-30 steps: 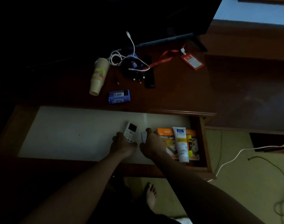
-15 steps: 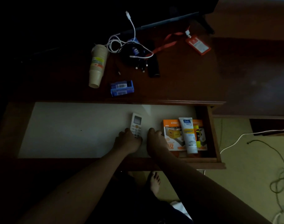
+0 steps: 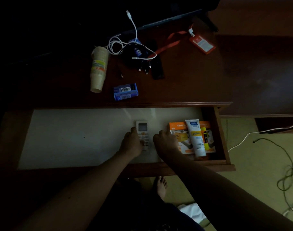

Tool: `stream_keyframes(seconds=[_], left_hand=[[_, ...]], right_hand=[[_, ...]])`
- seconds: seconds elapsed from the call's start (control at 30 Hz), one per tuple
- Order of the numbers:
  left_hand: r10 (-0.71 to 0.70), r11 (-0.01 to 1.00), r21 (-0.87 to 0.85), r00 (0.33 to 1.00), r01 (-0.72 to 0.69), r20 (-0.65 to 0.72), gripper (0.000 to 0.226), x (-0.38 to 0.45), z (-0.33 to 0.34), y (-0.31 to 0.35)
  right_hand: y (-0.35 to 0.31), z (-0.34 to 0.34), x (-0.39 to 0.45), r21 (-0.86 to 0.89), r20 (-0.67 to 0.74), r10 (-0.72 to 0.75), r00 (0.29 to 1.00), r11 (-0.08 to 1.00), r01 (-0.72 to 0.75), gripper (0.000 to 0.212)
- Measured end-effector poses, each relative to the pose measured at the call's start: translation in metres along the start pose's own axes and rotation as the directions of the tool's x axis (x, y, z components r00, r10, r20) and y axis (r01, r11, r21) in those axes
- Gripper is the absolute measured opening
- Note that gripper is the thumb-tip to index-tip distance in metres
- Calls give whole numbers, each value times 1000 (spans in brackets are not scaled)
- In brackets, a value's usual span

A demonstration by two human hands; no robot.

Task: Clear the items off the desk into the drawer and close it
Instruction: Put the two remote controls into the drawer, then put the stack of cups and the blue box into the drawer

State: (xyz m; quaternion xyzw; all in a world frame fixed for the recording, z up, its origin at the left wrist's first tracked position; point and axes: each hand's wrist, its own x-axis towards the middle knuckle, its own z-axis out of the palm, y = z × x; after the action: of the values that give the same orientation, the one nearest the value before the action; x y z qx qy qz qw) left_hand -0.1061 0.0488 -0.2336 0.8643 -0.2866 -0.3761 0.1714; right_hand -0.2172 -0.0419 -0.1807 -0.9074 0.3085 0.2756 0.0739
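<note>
Both hands are sliding the white remote (image 3: 143, 130) a little nearer the drawer's front edge than a second ago, while everything on the counter (image 3: 184, 77) is lying where it was. From the head view, the left hand (image 3: 131, 143) is resting on the remote's lower half with its fingers (image 3: 134, 130) curled along the left side, and the right hand (image 3: 165, 142) is sitting just right of the remote, knuckles up; whether its fingers are spread or closed I cannot tell in this dim light. Right of the remote, an orange box (image 3: 179, 130) and a white tube (image 3: 196, 137) are already lying in the drawer (image 3: 75, 137), which is standing wide open. Beyond the remote, the stack of paper cups (image 3: 99, 69), blue box (image 3: 125, 91), white cable (image 3: 124, 45), black cable bundle (image 3: 142, 64), dark remote (image 3: 157, 69) and orange lanyard badge (image 3: 201, 44) are waiting on the counter, so most of the clearing seems left to do, then the closing.
</note>
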Motion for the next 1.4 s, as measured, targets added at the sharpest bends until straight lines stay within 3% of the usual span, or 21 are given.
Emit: stream_keyframes(seconds=[0.73,0.93,1.03,1.17,1.3,1.4], left_hand=[[-21,1000,-15,996,23,87,57,-13,32,26],[-7,1000,-25,997,9,80,50,-16,21,25],[-13,999,-44,1000,13,-3,49,-21,-5,28],[45,995,-72,937,-74,-346,31,-25,-71,39],[83,969,-143,805,-204,-587,19,-19,-144,55],[80,972,-111,733,-209,-675,24,-3,-179,59]], right_hand=[[27,-7,-4,-56,-40,-50,998,997,48,29],[26,-7,-5,24,-54,-64,996,998,66,27],[21,-20,-4,190,-209,-57,976,977,98,25],[1,-62,10,371,-412,-40,911,905,207,34],[-27,-111,37,321,-586,-42,809,905,280,42],[-43,-138,52,233,-583,-86,808,935,267,55]])
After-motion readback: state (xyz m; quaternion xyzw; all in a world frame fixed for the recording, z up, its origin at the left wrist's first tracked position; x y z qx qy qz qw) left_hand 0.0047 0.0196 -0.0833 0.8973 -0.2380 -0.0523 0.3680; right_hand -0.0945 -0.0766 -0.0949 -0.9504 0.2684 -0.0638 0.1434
